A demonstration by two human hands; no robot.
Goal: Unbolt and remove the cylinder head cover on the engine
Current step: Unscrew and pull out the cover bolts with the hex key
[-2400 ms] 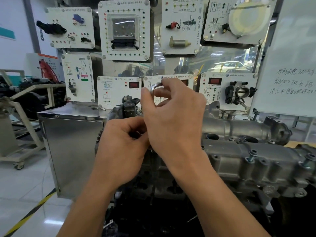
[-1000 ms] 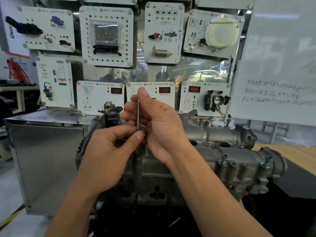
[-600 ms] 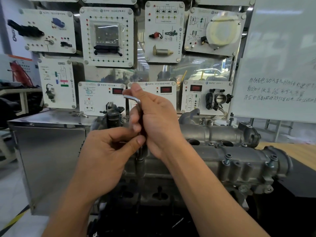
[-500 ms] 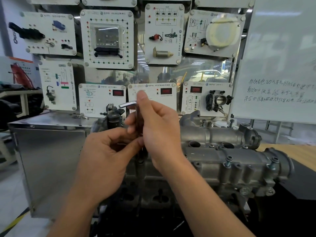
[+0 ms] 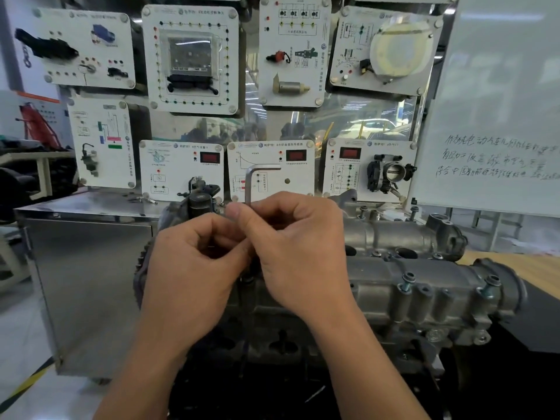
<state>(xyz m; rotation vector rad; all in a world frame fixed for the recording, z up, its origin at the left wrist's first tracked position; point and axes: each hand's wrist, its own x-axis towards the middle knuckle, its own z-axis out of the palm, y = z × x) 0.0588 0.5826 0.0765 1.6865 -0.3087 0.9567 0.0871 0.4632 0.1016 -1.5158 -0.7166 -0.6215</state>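
The cylinder head cover point(image 5: 424, 286) lies across the centre and right of the frame, its long axis running left to right and dipping a little toward the lower right. It sits on top of the engine point(image 5: 272, 328). Two bolts point(image 5: 406, 283) stand raised out of its near edge at the right. At its left end an L-shaped hex key point(image 5: 249, 186) stands upright, long arm vertical, short arm at the top pointing right.

The right hand point(image 5: 300, 247) is clamped on the key's shaft, forefinger curled across the front of it. The left hand point(image 5: 194, 268) is curled beside it, thumb pressed in toward the shaft — whether it actually grips the key I cannot tell, since the contact is hidden.

Behind stands a board of white training panels point(image 5: 191, 59), one carrying a throttle body point(image 5: 391, 172). A whiteboard point(image 5: 500, 116) with handwriting fills the upper right, a steel cabinet point(image 5: 85, 283) the left, and a wooden worktop point(image 5: 539, 274) shows at the right edge.
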